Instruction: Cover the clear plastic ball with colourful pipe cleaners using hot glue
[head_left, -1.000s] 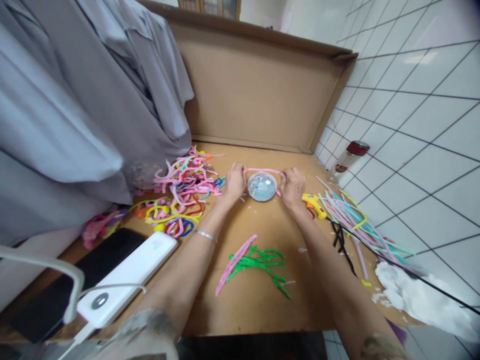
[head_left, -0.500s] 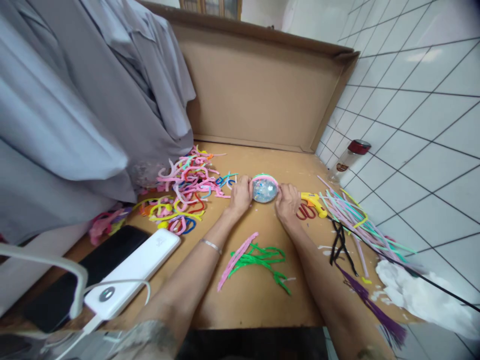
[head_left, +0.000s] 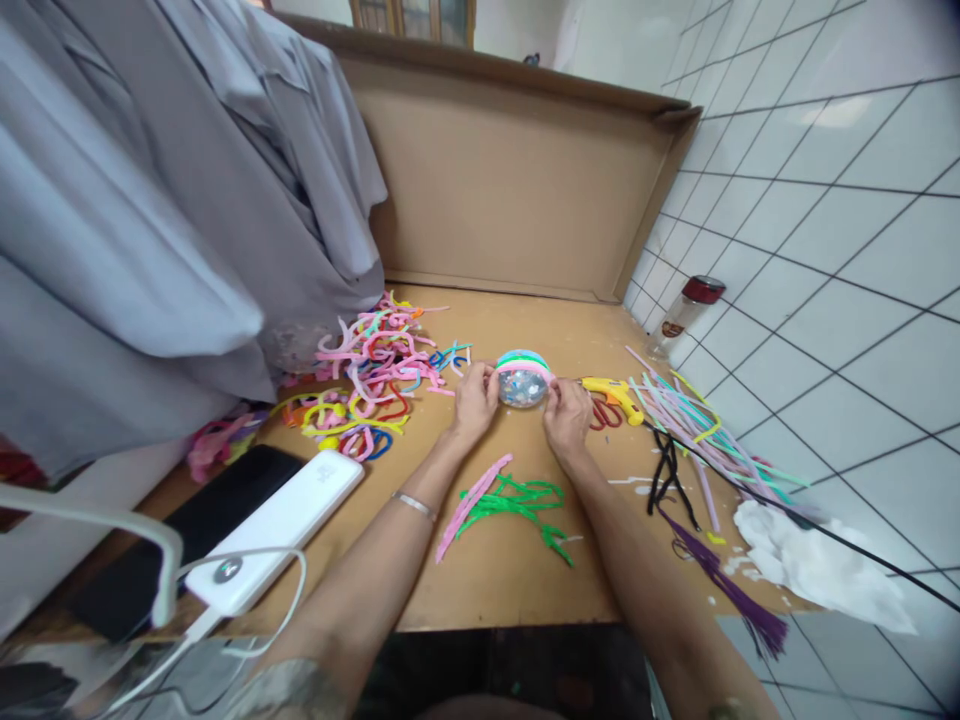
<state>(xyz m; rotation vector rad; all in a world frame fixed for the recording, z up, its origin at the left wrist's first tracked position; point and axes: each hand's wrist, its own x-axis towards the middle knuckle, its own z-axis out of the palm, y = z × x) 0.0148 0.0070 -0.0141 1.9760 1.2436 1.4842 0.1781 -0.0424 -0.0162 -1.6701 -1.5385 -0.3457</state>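
Note:
Between my hands is a clear ball (head_left: 523, 390) with bluish bits in it; pink, green and light blue pipe cleaners band its upper part. My left hand (head_left: 475, 402) grips its left side, fingers closed at the pink band's end. My right hand (head_left: 568, 410) pinches at the right side of the same band. Right beside that hand lie a yellow glue gun (head_left: 615, 396) and red-handled scissors (head_left: 604, 412), partly covered. Nearer me, green pipe cleaners (head_left: 517, 500) and a pink twisted strip (head_left: 474, 507) rest on the table.
A tangled heap of coloured pipe cleaners (head_left: 382, 365) lies left. On the right are straight pipe cleaners (head_left: 682, 430), a purple tassel (head_left: 731, 590), white fluff (head_left: 817, 560) and a red-lidded bottle (head_left: 684, 315). A white power bank (head_left: 277, 535) sits front left; a cardboard panel (head_left: 502, 170) stands behind.
The ball has tipped in my hands, so the green and light blue bands show more and the pink band sits lower. Both hands still hold its sides.

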